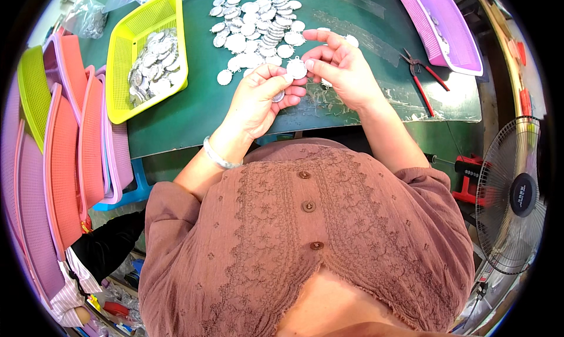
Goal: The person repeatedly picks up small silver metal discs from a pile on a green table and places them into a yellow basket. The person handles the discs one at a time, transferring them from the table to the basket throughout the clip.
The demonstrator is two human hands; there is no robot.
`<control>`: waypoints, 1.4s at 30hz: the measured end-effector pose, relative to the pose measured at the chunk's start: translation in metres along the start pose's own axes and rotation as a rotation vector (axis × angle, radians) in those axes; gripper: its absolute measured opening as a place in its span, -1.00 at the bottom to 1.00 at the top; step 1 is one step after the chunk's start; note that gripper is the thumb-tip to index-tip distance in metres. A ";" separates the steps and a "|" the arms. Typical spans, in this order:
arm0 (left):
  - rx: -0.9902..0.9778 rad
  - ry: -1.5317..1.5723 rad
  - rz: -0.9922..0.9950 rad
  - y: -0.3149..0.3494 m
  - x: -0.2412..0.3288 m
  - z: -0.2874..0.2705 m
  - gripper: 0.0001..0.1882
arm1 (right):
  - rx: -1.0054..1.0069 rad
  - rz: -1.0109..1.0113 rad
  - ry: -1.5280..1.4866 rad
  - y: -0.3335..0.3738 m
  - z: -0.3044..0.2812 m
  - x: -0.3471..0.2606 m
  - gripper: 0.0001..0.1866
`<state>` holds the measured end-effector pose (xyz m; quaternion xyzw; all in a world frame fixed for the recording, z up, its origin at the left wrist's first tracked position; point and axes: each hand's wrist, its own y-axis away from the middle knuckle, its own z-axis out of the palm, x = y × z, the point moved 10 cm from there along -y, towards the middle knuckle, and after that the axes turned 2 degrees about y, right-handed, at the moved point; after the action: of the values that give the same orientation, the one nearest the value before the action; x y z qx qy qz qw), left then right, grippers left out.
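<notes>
Between my two hands, over the near edge of the green table, is a round silver-white metal disc [296, 68] with small bumps on its rim. My left hand [258, 99] is closed, its thumb at the disc's left edge. A second metal disc [278, 96] shows among its curled fingers. From the other side, my right hand [346, 69] pinches the same disc by its right edge with thumb and fingertips. Just beyond my hands lies a loose heap of similar discs [258, 28], some overlapping in rows.
A yellow-green basket [181, 49] with more discs stands at left. Red-handled pliers [418, 78] lie at right, near a purple basket [464, 61]. Several coloured baskets [64, 143] are stacked beside the table at far left. A fan [511, 196] stands at far right.
</notes>
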<state>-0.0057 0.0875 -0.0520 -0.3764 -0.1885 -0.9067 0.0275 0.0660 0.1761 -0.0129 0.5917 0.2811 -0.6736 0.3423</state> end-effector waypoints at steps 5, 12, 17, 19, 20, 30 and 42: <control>0.000 -0.020 0.007 0.001 0.003 0.003 -0.89 | 0.012 -0.018 0.000 0.000 0.000 -0.003 -0.54; 0.048 -0.095 0.016 0.001 0.004 -0.001 -0.88 | -0.003 0.001 0.005 -0.001 0.001 0.000 -0.54; 0.069 -0.120 0.004 0.003 0.005 0.001 -0.89 | 0.007 0.012 0.015 0.000 0.001 0.000 -0.55; 0.070 -0.113 0.003 0.002 0.005 0.000 -0.89 | 0.009 0.015 0.019 0.000 0.002 -0.001 -0.55; 0.071 -0.109 0.003 0.002 0.005 -0.001 -0.89 | 0.010 0.015 0.020 0.000 0.002 -0.001 -0.55; 0.073 -0.104 0.019 0.001 0.006 -0.002 -0.89 | 0.010 0.028 -0.013 0.000 0.003 -0.001 -0.59; 0.077 -0.094 0.017 0.002 0.006 0.000 -0.90 | -0.003 0.007 -0.049 0.000 0.002 -0.001 -0.61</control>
<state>-0.0095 0.0862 -0.0466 -0.4187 -0.2212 -0.8798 0.0406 0.0652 0.1748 -0.0113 0.5754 0.2714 -0.6863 0.3524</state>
